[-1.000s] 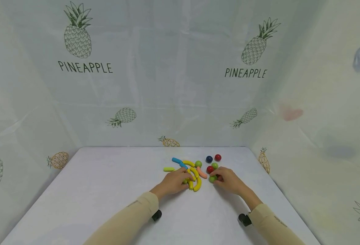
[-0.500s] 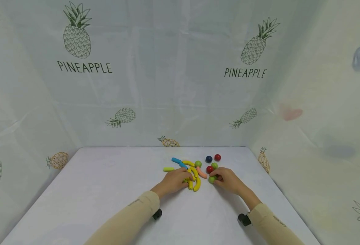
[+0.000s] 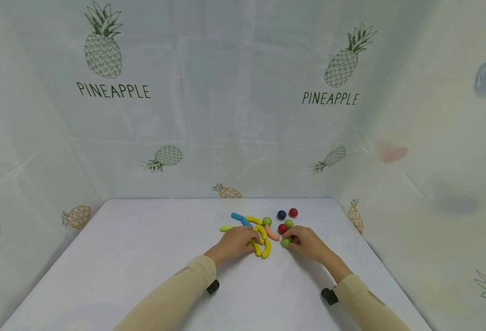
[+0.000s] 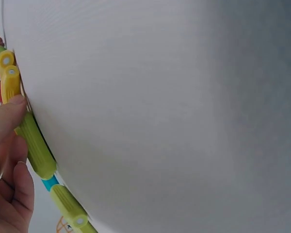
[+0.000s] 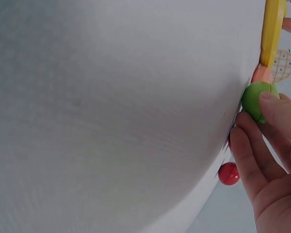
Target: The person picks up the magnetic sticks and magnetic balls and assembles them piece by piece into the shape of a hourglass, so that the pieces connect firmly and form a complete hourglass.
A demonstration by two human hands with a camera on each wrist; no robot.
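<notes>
In the head view my left hand is over the lower left of a cluster of yellow toy bananas. In the left wrist view its thumb and fingers are curled at the lower end of a yellow banana; a ribbed green stick-shaped piece lies right beside them. The fingertips behind are hidden. My right hand pinches a green ball between thumb and fingers, low at the table. A red ball lies just beyond it, and a salmon curved piece lies to its left.
Farther back on the white table are a dark blue ball, another red ball and more green balls. Blue stick pieces and a light green stick lie at the left. A pineapple-print curtain hangs behind.
Both hands stay nearly in place. The green ball in the right hand has shifted very slightly left. A green patch under the left fingers has gone from sight, with yellow showing there now.
</notes>
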